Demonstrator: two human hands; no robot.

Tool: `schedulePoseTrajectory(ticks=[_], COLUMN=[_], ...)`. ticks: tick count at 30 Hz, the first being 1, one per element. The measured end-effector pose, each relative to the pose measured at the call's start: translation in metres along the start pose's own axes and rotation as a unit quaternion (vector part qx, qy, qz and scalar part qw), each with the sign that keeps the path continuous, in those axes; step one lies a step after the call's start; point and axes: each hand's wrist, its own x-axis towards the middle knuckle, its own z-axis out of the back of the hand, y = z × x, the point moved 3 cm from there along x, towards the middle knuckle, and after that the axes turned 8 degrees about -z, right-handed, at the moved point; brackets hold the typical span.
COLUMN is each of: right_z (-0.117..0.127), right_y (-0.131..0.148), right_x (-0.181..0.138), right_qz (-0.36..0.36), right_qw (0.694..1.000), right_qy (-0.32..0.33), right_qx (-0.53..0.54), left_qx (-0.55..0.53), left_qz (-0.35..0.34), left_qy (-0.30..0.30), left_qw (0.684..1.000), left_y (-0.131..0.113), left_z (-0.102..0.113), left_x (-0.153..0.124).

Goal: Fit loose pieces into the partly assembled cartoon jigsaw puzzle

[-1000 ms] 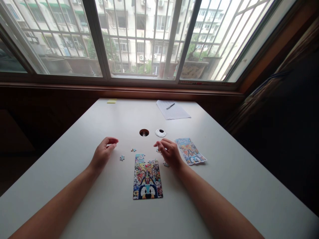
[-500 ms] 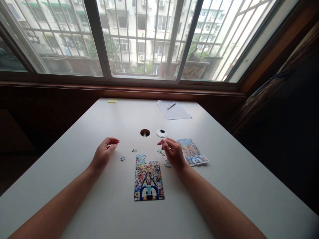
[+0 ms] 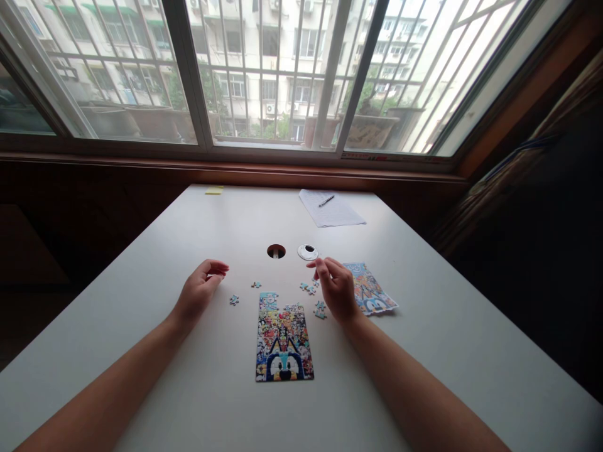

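On the white table lies a partly assembled jigsaw puzzle [image 3: 285, 342] showing a blue cartoon dog's face below many small colourful figures; its top edge is uneven, with a gap at the upper right. My left hand [image 3: 200, 289] rests left of it, fingers loosely curved, thumb a little apart, nothing visible in it. Near it are one loose puzzle piece [image 3: 234, 300] and another piece [image 3: 255, 285]. My right hand [image 3: 336, 289] hovers beside several loose pieces [image 3: 308, 288], fingers bent and apart, holding nothing that I can see. More pieces [image 3: 320, 309] lie just below it.
A printed picture sheet [image 3: 370, 292] matching the puzzle lies partly behind my right hand. Further back are a round cable hole [image 3: 276, 252], its white cover [image 3: 308, 252], paper [image 3: 332, 210] with a pen [image 3: 326, 201], and a yellow note [image 3: 214, 190]. A barred window stands beyond.
My right hand has shifted slightly to the right, uncovering more of the loose pieces. My left hand stays in place. The whole view has moved a little.
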Motion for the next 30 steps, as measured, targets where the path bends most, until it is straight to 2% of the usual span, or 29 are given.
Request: schedulePoseTrajectory(ticks=[6,8,13,18,21,23,26,28,30], right_z=[0.010,0.013,0.022,0.037,0.044,0.048,0.051,0.050,0.047], right_y=[0.005,0.005,0.006,0.012,0.010,0.006,0.004,0.005,0.004], right_x=[0.011,0.017,0.034,0.039,0.035,0.030,0.018,0.013,0.010], right_qz=[-0.028,-0.051,-0.113,-0.059,-0.072,-0.142,-0.253,-0.286,-0.306], right_qw=[0.999,0.998,0.982,0.960,0.932,0.895,0.822,0.798,0.786], right_qy=[-0.023,-0.010,0.117,0.209,0.290,0.360,0.452,0.474,0.482], right_qx=[-0.032,-0.048,-0.093,-0.180,-0.206,-0.223,-0.237,-0.239,-0.238], left_qx=[0.010,0.021,0.051,0.064,0.069,0.069,0.068,0.068,0.069], left_qz=[0.004,0.000,-0.013,-0.019,-0.020,-0.019,-0.015,-0.011,-0.009], left_qy=[0.015,0.024,0.047,0.064,0.069,0.069,0.070,0.072,0.071], left_qw=[1.000,0.999,0.998,0.996,0.995,0.995,0.995,0.995,0.995], left_y=[0.001,0.001,-0.004,-0.007,-0.008,-0.010,-0.012,-0.013,-0.014], left_z=[0.000,-0.001,-0.003,-0.003,-0.004,-0.004,-0.004,-0.005,-0.004], left_x=[-0.001,-0.001,-0.001,-0.002,-0.002,-0.002,-0.002,-0.003,-0.004])
